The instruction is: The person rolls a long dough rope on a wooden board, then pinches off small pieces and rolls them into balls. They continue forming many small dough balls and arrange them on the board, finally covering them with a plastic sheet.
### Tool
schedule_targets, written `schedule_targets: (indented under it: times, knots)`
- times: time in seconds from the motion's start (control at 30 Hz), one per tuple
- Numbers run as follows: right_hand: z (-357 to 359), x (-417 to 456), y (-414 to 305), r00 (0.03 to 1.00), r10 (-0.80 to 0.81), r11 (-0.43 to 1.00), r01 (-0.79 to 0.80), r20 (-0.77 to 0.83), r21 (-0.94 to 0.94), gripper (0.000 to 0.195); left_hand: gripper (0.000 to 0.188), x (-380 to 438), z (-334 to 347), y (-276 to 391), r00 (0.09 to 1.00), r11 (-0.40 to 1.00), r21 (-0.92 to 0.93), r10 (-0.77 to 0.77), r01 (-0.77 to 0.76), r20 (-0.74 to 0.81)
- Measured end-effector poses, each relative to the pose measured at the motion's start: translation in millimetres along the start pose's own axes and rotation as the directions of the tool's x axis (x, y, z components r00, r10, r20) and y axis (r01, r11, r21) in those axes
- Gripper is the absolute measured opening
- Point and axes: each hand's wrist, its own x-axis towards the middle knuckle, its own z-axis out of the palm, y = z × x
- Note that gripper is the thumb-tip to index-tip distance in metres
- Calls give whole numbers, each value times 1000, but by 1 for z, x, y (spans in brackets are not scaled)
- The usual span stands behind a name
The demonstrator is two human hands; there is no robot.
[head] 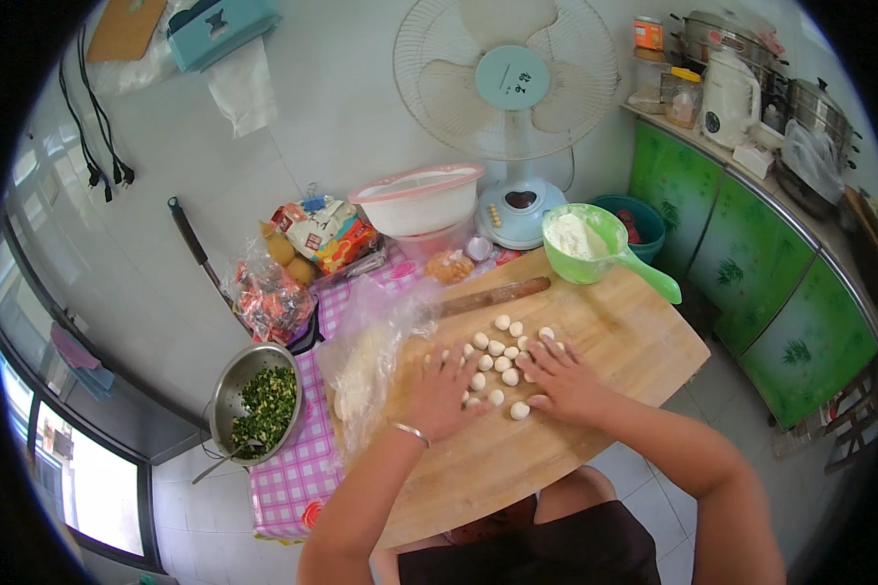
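Several small dough balls (503, 363) lie in a loose cluster on a wooden board (593, 329). My left hand (443, 395), with a bangle at its wrist, rests palm down over the cluster's left side, fingers spread. On the opposite side my right hand (567, 380) is also palm down with its fingers apart, touching a few balls. Some balls are partly hidden under both hands. Left of my left hand, a larger piece of dough (358, 365) lies under a clear plastic bag (391, 322). A wooden rolling pin (494, 295) lies behind the cluster.
A green scoop (593, 270) of flour stands at the board's back right. To the left, a steel bowl (219, 395) holds chopped green filling (267, 406) and a spoon. Behind are a white basin (417, 205), an electric fan (519, 212) and bagged food (271, 300).
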Motion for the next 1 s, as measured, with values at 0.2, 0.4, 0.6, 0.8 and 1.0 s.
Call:
schedule_targets:
  times: [0.2, 0.4, 0.6, 0.8, 1.0]
  knots:
    - [10, 43, 15, 950, 304, 951, -299, -76, 77, 60, 98, 23, 5, 55, 998, 997, 64, 45, -43, -33]
    - [33, 68, -16, 991, 109, 993, -104, -83, 57, 63, 102, 40, -13, 20, 996, 995, 75, -72, 68, 58]
    - [9, 24, 4, 1000, -23, 1000, 23, 7, -19, 64, 102, -12, -3, 25, 997, 997, -24, 72, -71, 16]
    - [29, 90, -6, 981, 190, 974, -193, 37, 119, 63, 100, 41, -17, 26, 993, 999, 41, -21, 16, 116]
    - [29, 52, -36, 986, -165, 979, 164, -3, 124, 67, 97, -13, -8, -8, 998, 997, -72, -36, 41, 58]
